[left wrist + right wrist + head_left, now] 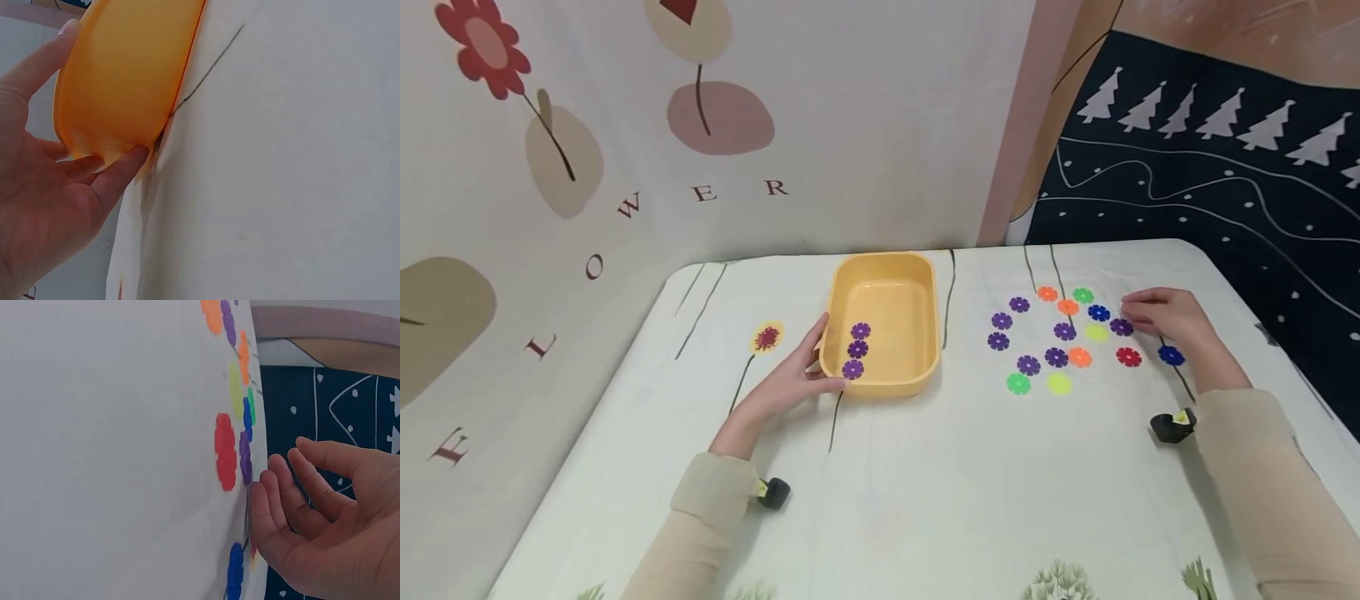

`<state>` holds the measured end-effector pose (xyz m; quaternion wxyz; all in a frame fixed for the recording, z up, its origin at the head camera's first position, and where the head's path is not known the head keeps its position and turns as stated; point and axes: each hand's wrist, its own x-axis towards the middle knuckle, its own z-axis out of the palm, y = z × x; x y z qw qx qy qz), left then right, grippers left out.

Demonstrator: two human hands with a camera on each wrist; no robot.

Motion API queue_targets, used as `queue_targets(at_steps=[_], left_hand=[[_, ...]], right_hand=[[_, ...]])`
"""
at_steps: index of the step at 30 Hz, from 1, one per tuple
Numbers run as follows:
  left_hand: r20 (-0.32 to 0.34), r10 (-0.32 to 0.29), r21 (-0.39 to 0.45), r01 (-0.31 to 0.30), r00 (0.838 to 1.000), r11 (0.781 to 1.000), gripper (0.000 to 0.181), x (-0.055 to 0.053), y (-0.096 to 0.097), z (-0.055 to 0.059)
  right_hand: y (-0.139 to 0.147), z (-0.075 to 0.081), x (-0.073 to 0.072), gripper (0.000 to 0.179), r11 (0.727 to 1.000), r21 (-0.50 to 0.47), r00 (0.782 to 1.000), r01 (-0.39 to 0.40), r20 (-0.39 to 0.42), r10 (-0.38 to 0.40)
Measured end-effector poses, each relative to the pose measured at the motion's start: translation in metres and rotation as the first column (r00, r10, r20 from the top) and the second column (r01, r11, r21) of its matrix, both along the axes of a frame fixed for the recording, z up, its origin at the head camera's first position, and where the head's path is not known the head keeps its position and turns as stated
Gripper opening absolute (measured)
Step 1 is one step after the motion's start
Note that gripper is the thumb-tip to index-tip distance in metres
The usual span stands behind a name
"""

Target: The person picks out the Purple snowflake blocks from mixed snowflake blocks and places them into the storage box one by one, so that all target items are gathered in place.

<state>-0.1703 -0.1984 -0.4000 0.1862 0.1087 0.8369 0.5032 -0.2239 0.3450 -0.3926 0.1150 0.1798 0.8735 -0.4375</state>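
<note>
My left hand [787, 379] holds the near left corner of a yellow plastic tray [887, 388]. In the left wrist view its thumb [69, 31] lies at the rim while the other fingers touch the outer wall. Inside the tray, a purple flower-shaped disc [853, 369] lies in a row with two more of its kind. Over on the right, my right hand [1172, 317] hovers beside a purple disc [1122, 327], its fingers loosely bent and nothing visible between them. A red disc [1128, 357] and a blue disc [1171, 356] lie close to that hand.
Several more discs are scattered right of the tray, among them an orange disc [1080, 357], a green disc [1018, 383] and a yellow disc [1060, 384]. A patterned white cloth [925, 492] covers the table. Printed fabric [880, 125] hangs behind it.
</note>
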Motion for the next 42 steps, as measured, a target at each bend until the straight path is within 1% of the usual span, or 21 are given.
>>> queue_targets(at_steps=[4, 8, 11, 14, 17, 21, 24, 28, 30, 35, 39, 42], left_hand=[[0.008, 0.007, -0.006, -0.007, 1.0, 1.0, 0.111, 0.0, 0.001, 0.0], [0.014, 0.012, -0.013, -0.012, 1.0, 1.0, 0.111, 0.0, 0.001, 0.0], [0.012, 0.008, -0.008, -0.008, 1.0, 1.0, 0.11, 0.0, 0.001, 0.001], [0.003, 0.005, 0.001, -0.005, 1.0, 1.0, 0.11, 0.002, 0.0, 0.001], [-0.002, 0.003, 0.007, -0.003, 1.0, 1.0, 0.11, 0.002, -0.001, 0.001], [-0.004, -0.005, 0.018, 0.006, 1.0, 1.0, 0.11, 0.002, 0.0, 0.001], [-0.005, -0.012, 0.027, 0.012, 1.0, 1.0, 0.11, 0.002, 0.001, 0.001], [-0.003, -0.017, 0.029, 0.017, 1.0, 0.999, 0.11, 0.002, 0.002, 0.002], [-0.003, -0.019, 0.03, 0.019, 1.0, 0.999, 0.11, 0.001, 0.002, 0.003], [-0.004, -0.017, 0.031, 0.018, 1.0, 0.999, 0.111, 0.001, 0.002, 0.003], [-0.003, -0.014, 0.023, 0.014, 1.0, 1.0, 0.111, 0.001, 0.001, 0.002], [-0.005, -0.015, 0.023, 0.015, 1.0, 1.0, 0.111, 0.001, 0.002, 0.002]], right_hand=[[0.008, -0.004, 0.002, 0.061, 1.0, 0.008, 1.0, 0.008, 0.025, -0.008], [0.013, -0.007, 0.004, 0.056, 0.994, 0.086, 0.996, -0.07, 0.058, 0.065], [0.014, -0.008, 0.004, 0.052, 0.976, 0.158, 0.988, -0.147, 0.065, 0.139], [0.012, -0.009, 0.003, 0.049, 0.963, 0.198, 0.983, -0.183, 0.059, 0.174], [0.011, -0.009, 0.002, 0.046, 0.955, 0.219, 0.98, -0.2, 0.061, 0.191], [0.014, -0.01, 0.001, 0.047, 0.956, 0.215, 0.98, -0.201, 0.052, 0.194], [0.019, -0.011, 0.002, 0.048, 0.963, 0.193, 0.983, -0.186, 0.034, 0.183], [0.023, -0.01, 0.004, 0.05, 0.974, 0.152, 0.986, -0.168, 0.03, 0.165], [0.025, -0.01, 0.004, 0.05, 0.976, 0.147, 0.987, -0.16, 0.021, 0.159], [0.023, -0.002, 0.003, 0.048, 0.979, 0.142, 0.988, -0.147, -0.02, 0.152], [0.017, 0.006, 0.001, 0.049, 0.982, 0.123, 0.988, -0.146, -0.024, 0.15], [0.009, 0.013, -0.001, 0.048, 0.983, 0.121, 0.988, -0.141, -0.045, 0.147]])
